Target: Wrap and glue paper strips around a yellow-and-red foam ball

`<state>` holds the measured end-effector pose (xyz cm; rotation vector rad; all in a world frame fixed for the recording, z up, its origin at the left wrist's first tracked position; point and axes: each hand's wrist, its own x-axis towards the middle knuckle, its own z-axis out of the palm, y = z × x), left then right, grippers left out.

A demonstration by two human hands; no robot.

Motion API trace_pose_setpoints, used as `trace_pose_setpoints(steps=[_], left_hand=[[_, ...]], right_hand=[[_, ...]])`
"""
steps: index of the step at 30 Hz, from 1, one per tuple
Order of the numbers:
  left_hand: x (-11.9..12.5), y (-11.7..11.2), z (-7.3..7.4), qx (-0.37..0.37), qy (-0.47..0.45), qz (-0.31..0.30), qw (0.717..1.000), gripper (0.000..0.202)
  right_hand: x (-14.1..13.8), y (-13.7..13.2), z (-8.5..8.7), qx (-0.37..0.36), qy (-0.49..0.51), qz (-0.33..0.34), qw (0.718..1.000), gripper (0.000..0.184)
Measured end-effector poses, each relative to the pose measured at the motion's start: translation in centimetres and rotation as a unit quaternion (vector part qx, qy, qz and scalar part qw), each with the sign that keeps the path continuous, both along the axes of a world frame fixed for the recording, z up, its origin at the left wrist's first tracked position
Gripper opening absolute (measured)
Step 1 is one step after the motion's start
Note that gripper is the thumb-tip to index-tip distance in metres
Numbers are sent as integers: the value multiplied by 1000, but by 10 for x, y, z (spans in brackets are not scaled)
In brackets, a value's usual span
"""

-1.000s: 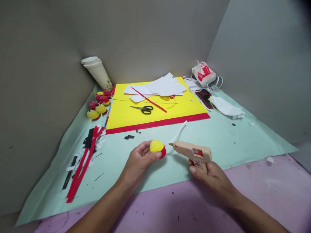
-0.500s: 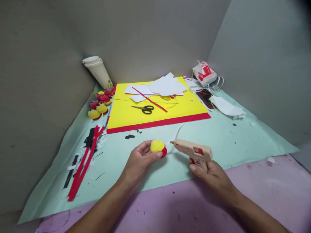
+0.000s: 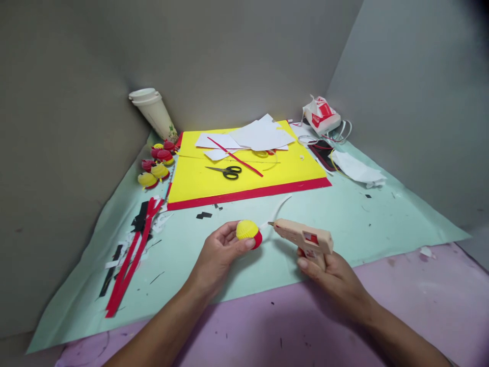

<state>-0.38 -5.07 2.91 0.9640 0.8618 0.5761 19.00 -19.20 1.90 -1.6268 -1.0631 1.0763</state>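
Note:
Between the thumb and fingers of my left hand is a small ribbed ball, yellow above and red at its lower right. A thin white strip runs out from the ball's right side and curves up and away. My right hand grips a beige hot glue gun by its handle. The gun points left, its metal nozzle at the white strip close to the ball. Whether the nozzle touches the strip I cannot tell.
Black-handled scissors, white paper and a thin red strip lie on a yellow board. Several red and yellow balls sit left, below a lidded cup. Red strips lie front left; a tissue pack stands back right.
The free end of the white strip has shifted slightly to the right and bends more. Both hands, the ball and the glue gun have hardly moved.

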Motion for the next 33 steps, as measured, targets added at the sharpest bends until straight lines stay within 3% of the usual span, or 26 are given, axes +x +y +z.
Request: trace_pose_setpoints(steps=[13,19,24,28,33], left_hand=[[0,1,2,-1,-1,2,1000,46],[0,0,3,5,-2,0,1000,45],[0,2,6,6,3,6,1000,46],[-1,4,4,16,0,8,1000,48],[-2,6,3,25,1,7,1000,47]], right_hand=[[3,2,-3,-8,-28,-25,999,43],[5,5,-1,72,-106,33,991,46],[16,-2,-16,80,-300,-15,950,29],[39,-5,-20,98,-405,-48,908,37],[77,0,-17,-36,-501,-93,860,46]])
